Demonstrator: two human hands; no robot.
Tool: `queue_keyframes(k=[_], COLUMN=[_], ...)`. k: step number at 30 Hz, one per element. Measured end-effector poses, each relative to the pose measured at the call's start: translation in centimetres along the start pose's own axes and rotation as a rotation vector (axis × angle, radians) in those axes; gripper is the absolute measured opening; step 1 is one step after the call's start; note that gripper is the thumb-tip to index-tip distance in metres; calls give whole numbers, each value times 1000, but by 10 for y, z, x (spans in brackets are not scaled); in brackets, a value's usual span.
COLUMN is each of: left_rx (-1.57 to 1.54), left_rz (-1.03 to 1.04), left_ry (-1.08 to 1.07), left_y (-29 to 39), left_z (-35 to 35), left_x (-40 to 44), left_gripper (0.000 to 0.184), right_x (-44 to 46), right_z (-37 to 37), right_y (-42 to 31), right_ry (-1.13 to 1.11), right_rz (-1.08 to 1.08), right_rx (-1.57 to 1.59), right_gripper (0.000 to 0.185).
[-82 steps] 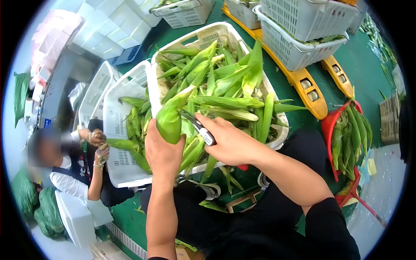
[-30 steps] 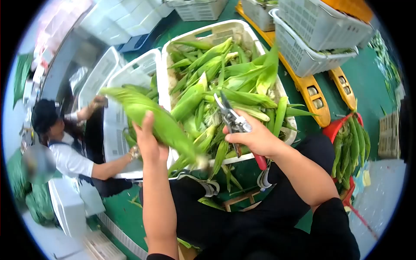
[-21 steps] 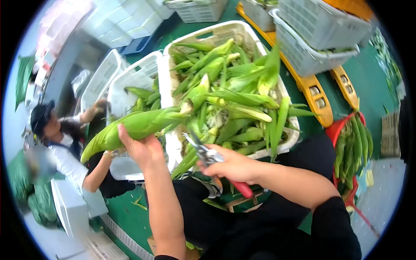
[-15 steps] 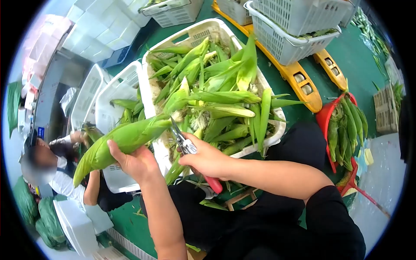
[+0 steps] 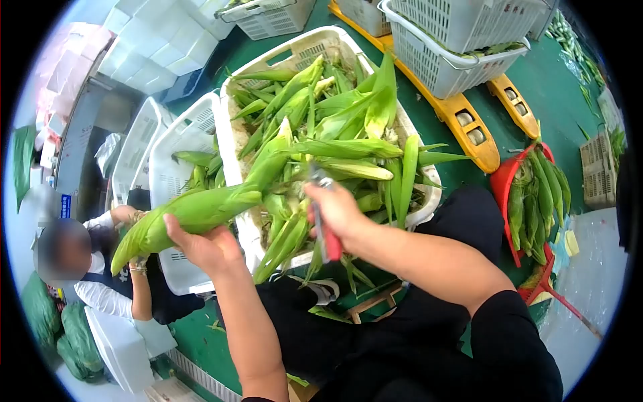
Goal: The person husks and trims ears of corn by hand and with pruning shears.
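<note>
My left hand holds a green-husked corn cob, its leafy tip pointing to the lower left and its other end over the edge of the full basket. Red-handled pruning shears are gripped in my right hand, their blades blurred above the heaped corn. That corn fills a large white basket in front of me. The cob's right end looks cut flat, and the shears are apart from it. Left of the big basket stands a second white basket with fewer cobs.
A person in gloves sits at the left beside the white baskets. Stacked grey crates stand on a yellow pallet jack at the upper right. A red dustpan holding green husks lies at the right, with a red-handled tool below it.
The cob was upright in my left hand earlier and now lies slanted to the left. Since half a second ago, the shears have moved right, away from its end.
</note>
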State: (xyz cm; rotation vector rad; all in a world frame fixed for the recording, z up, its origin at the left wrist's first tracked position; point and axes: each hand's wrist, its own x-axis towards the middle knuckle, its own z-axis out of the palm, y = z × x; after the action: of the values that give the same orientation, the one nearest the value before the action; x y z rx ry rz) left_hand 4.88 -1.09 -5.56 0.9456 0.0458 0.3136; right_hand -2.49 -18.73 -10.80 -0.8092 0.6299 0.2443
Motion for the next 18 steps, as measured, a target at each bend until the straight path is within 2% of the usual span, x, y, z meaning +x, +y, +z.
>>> queue_keyframes(k=[2, 3, 5, 7, 9, 11, 13, 14, 18], left_rx=[-131, -76, 36, 318, 649, 801, 1059, 1088, 1290], left_rz=[-53, -121, -219, -211, -110, -171, -182, -149, 73], left_ry=[-55, -141, -283, -307, -392, -550, -687, -700, -804], left_y=[12, 19, 34, 36, 24, 25, 13, 6, 8], left_z=[-7, -9, -14, -8, -11, 6, 4, 6, 18], left_x=[14, 17, 18, 12, -7, -29, -41, -50, -67], left_gripper=[55, 53, 51, 59, 68, 74, 79, 78, 83], right_x=[7, 14, 7, -14, -21, -26, -27, -28, -22], right_z=[-14, -24, -21, -12, -6, 4, 12, 18, 14], right_y=[2, 8, 13, -4, -22, -41, -50, -52, -49], right_ry=[16, -56, -179, -247, -300, -315, -240, -301, -128], right_rz=[-138, -173, -320, -373, -653, -731, -818, -774, -786], right_rx=[-35, -254, -295, -297, -314, -221, -374, -262, -157], right_gripper=[30, 41, 54, 68, 83, 91, 98, 97, 55])
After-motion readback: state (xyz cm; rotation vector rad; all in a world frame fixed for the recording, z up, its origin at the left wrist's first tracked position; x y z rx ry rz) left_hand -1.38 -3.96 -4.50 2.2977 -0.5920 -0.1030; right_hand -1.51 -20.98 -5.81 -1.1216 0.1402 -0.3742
